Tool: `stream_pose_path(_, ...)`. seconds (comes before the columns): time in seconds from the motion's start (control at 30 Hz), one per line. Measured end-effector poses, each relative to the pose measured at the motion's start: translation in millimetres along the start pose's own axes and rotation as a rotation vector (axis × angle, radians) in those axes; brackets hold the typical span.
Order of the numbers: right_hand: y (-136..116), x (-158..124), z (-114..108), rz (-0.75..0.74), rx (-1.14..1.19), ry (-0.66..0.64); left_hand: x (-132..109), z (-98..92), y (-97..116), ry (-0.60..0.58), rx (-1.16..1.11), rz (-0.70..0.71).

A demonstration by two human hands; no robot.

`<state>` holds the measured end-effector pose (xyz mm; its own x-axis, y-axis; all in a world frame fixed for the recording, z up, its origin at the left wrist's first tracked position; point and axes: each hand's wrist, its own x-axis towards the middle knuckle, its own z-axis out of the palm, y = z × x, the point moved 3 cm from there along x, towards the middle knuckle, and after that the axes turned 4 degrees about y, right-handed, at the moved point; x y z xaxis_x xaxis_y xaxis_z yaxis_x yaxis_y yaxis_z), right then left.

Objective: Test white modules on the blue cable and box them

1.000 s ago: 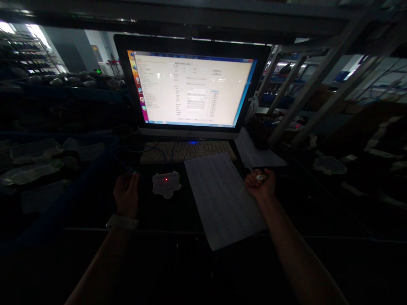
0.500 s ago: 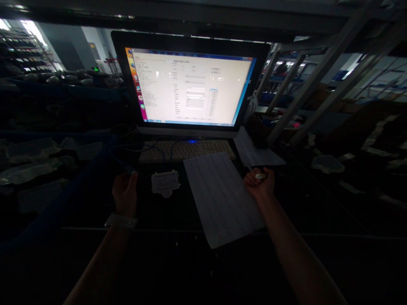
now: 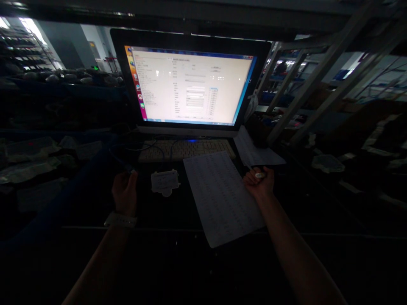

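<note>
Tabletop (image 3: pixel 165 214): dark, flat. Wide black-framed monitor (image 3: pixel 190 84), lit, stands at back. Printed white paper sheet (image 3: pixel 219 199) overlaps front edge of long off-white keyboard (image 3: pixel 203 148). 2 hands, both narrowed: left hand (image 3: pixel 125 192) pinching, right hand (image 3: pixel 261 184) curled at sheet's right edge. Small pale rectangular case (image 3: pixel 164 181), rounded tab at front, lies between left hand and sheet, touching neither. Thin blue cable (image 3: pixel 126 166): end in left hand. Slim white-ended pen-like stick (image 3: pixel 260 175): in right hand.
</note>
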<state>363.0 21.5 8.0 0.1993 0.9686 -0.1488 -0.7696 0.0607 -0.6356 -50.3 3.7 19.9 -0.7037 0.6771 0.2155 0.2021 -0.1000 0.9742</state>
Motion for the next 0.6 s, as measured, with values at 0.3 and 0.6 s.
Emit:
stream_pose_path(0.3, 0, -1, 3, 0.020, 0.001, 0.051, 1, -0.2, -3, 0.001, 0.008, 0.015)
stream_pose_path(0.6, 8, -4, 18, -0.136, -0.328, 0.044, 3, 1.4, -5, 0.001, -0.039, -0.005)
